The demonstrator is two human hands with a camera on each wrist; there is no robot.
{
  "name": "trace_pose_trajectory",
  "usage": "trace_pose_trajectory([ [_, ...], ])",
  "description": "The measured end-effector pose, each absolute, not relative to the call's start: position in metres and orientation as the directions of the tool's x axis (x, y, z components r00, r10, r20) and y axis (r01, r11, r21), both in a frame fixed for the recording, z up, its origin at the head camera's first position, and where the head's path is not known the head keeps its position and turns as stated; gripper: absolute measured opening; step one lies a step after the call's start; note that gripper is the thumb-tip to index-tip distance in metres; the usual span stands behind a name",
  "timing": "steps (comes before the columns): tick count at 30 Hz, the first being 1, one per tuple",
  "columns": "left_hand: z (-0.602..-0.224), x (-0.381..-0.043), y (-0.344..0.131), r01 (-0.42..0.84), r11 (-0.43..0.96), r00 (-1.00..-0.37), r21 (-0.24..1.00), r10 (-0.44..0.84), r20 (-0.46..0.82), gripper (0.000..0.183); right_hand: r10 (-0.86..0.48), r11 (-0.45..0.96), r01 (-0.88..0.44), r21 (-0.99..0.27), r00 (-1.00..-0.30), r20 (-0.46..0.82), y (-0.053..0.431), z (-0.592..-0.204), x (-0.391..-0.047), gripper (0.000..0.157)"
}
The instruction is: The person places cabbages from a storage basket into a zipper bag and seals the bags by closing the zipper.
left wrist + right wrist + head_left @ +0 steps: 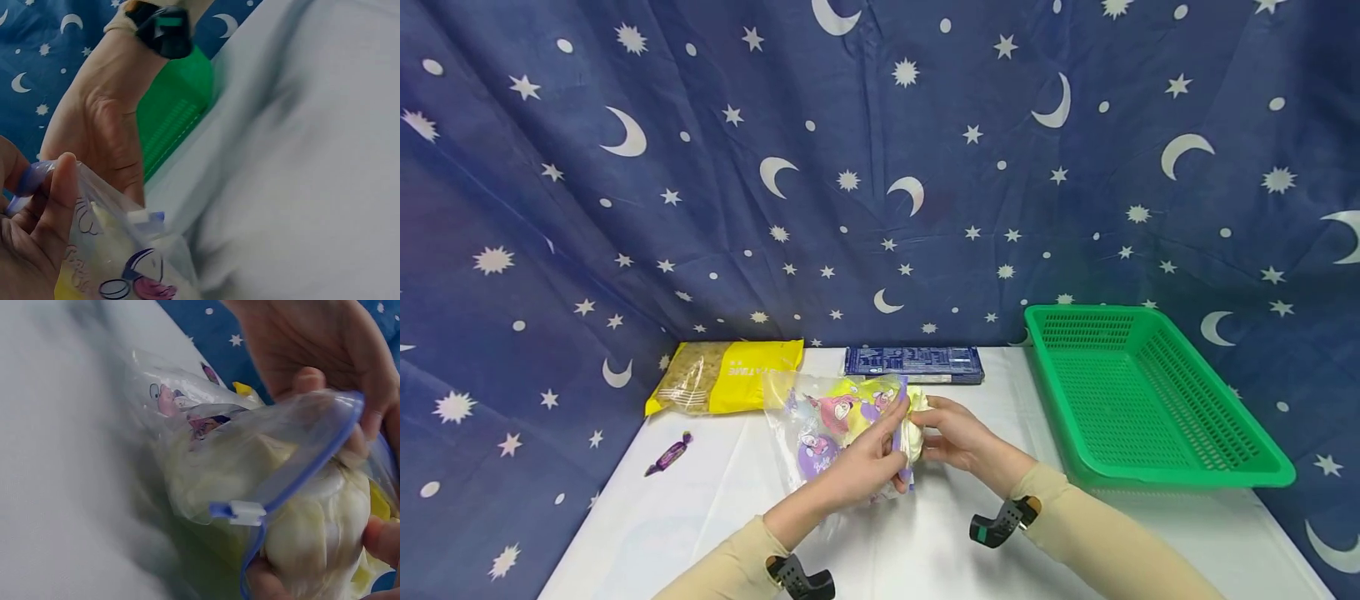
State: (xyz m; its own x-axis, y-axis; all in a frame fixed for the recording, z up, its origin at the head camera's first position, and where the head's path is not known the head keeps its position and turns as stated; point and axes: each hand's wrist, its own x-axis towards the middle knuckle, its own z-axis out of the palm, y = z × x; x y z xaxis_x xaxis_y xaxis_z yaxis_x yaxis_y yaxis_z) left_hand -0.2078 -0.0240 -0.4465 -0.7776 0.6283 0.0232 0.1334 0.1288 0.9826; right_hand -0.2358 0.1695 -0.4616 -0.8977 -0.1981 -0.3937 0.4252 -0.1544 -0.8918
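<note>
In the head view my left hand pinches the purple zip edge of a clear zip bag printed with cartoon figures. A white slider shows on that edge in the right wrist view. My right hand grips a pale cream, puckered bundle at the bag's open mouth, thumb and fingers on opposite sides of it. Part of the bundle sits inside the bag, behind the clear plastic; what kind of thing it is I cannot tell. Yellow also shows through the bag beside the left hand.
A yellow snack packet with a clear window lies at the back left, a purple-wrapped candy in front of it. Behind the zip bag is a flat navy packet. A green plastic basket stands at the right, near the starry curtain.
</note>
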Motion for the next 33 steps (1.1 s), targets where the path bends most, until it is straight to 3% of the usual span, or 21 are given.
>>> trace_pose_trajectory([
  [8, -0.439, -0.219, -0.026, 0.256, 0.181, -0.788, 0.95, 0.608, 0.096, 0.083, -0.28, -0.002, 0.346, -0.938, -0.901, -0.331, 0.17, -0.457, -0.23, 0.068],
  [16, -0.438, -0.22, -0.027, 0.262, 0.213, -0.771, 0.941, 0.633, 0.071, 0.081, -0.374, 0.074, 0.289, -0.955, -0.879, -0.295, 0.175, -0.457, -0.228, 0.071],
  [23, -0.443, -0.219, -0.025, 0.184, 0.131, -0.74, 0.974, 0.671, 0.049, 0.08, -0.23, 0.044, 0.278, -0.959, -0.932, -0.281, 0.169, -0.464, -0.228, 0.069],
  [30, -0.444, -0.228, -0.035, 0.122, 0.051, -0.785, 0.991, 0.616, 0.065, 0.08, -0.197, 0.101, 0.226, -0.969, -0.95, -0.242, 0.164, -0.467, -0.229, 0.075],
  [33, -0.441, -0.23, -0.041, 0.114, 0.034, -0.796, 0.993, 0.6, 0.071, 0.079, -0.081, 0.119, 0.172, -0.978, -0.98, -0.182, 0.167, -0.468, -0.228, 0.065],
])
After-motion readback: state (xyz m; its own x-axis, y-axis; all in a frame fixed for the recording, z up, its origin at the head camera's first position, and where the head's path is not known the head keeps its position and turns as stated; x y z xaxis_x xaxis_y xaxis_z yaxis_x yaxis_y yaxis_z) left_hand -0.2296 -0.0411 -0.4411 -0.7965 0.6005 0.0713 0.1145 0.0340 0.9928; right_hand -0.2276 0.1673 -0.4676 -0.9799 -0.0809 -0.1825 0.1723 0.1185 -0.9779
